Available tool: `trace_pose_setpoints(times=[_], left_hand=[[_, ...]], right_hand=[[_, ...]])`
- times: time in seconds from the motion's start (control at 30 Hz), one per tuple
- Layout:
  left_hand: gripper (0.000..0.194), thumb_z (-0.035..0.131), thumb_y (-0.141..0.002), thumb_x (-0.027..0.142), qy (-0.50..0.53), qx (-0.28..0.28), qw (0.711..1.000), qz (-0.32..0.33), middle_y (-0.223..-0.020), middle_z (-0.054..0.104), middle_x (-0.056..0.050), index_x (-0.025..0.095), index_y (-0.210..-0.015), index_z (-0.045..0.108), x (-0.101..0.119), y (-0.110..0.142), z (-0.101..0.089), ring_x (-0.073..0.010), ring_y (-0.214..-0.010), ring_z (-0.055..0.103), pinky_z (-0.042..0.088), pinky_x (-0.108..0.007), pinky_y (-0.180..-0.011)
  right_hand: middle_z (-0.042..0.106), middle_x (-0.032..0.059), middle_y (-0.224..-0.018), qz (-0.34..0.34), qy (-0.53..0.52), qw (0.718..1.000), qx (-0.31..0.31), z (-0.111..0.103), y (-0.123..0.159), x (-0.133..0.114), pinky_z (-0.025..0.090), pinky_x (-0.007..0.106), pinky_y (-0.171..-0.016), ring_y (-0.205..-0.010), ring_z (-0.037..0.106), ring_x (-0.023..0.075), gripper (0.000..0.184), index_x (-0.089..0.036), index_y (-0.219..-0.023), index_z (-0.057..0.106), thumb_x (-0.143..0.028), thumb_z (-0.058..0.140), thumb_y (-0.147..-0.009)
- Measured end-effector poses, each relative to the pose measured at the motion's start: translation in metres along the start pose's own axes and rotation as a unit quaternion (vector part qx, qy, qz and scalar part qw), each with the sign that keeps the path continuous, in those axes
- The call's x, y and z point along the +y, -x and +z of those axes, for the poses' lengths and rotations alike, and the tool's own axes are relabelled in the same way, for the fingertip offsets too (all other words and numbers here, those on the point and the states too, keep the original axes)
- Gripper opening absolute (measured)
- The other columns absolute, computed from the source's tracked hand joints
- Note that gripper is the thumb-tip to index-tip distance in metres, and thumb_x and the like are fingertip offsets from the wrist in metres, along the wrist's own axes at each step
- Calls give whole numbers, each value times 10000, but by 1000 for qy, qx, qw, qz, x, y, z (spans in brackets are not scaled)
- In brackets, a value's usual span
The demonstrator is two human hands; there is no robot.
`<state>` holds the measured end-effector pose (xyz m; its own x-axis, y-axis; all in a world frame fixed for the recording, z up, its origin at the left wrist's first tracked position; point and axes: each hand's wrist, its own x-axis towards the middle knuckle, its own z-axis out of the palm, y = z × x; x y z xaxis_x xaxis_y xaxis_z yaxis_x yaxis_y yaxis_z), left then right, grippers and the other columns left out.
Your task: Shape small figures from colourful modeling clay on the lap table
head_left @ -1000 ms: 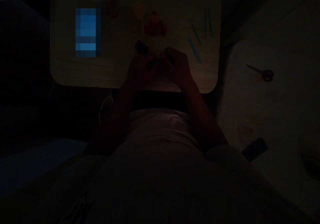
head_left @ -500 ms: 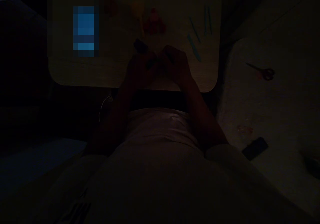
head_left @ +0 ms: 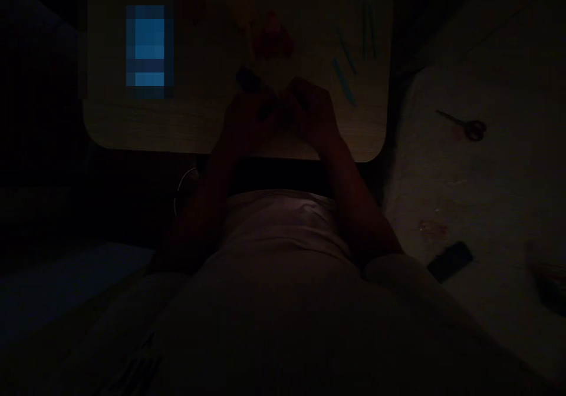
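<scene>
Pale, creased shirt (head_left: 283, 254) with short sleeves (head_left: 391, 269), dark slanted marks (head_left: 139, 372) at the left, bare forearms (head_left: 354, 192)

The table (head_left: 168, 126) shows tan wood grain; the lump (head_left: 247, 78) is blue-black, the figure (head_left: 273, 41) red, the scoop (head_left: 243, 15) dull orange, the tool (head_left: 344, 82) light blue, the sticks (head_left: 364, 32) teal, the shirt (head_left: 283, 248) pale.

Here we see left hand (head_left: 245, 119) and right hand (head_left: 312, 110) close together at the tabletop (head_left: 150, 125), dark lump (head_left: 247, 78) just beyond the left!
</scene>
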<state>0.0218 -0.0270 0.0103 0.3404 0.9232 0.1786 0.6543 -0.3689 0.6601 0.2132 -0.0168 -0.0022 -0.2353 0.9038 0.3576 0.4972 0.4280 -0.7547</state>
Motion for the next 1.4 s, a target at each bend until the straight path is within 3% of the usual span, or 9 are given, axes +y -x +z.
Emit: trace_pose_setpoints(times=[0.17, 0.6, 0.8, 1.17, 1.4], left_hand=[[256, 582, -1003, 470, -1, -5, 1000, -7, -1041, 767, -63, 262, -1039, 727, 3, 0, -2, -308, -1038, 724, 563, -438, -963], [232, 588, -954, 464, 9, 21, 1000, 10, -951, 770, -58, 277, -958, 725, 4, 0, -1, -310, -919, 719, 565, -456, -855], [231, 599, -964, 481, 29, 2, 1000, -5, -1050, 765, -64, 307, -1040, 731, 0, 0, -2, -334, -1060, 699, 543, -490, -947], [255, 590, -983, 516, 13, 3, 1000, -2, -1005, 767, -58, 299, -1029, 716, -2, 0, -1, -329, -1045, 707, 559, -472, -916], [253, 595, -982, 517, 7, 16, 1000, 9, -996, 777, -51, 309, -1037, 728, -2, -1, -1, -318, -994, 715, 573, -465, -884]], right_hand=[[596, 16, -800, -8, 18, 1000, -4, -2, 0, -5, 520, 365, -803, -792, 616, 228, 566, -265, -829, 500, -742, 385, -1111], [645, 38, -854, 29, -2, 999, -14, -2, 0, -6, 543, 400, -849, -870, 644, 266, 508, -282, -841, 538, -718, 473, -1094], [604, 25, -812, 14, 6, 1000, -10, -2, 0, -6, 507, 378, -793, -813, 622, 248, 548, -273, -835, 513, -734, 397, -1106], [590, 21, -790, 11, 11, 1000, -8, -5, -1, -11, 495, 370, -774, -802, 607, 236, 613, -272, -795, 456, -807, 350, -1076], [575, 26, -793, 40, 1, 999, -15, -4, -1, -9, 511, 380, -819, -875, 632, 264, 565, -275, -829, 524, -781, 443, -1067]])
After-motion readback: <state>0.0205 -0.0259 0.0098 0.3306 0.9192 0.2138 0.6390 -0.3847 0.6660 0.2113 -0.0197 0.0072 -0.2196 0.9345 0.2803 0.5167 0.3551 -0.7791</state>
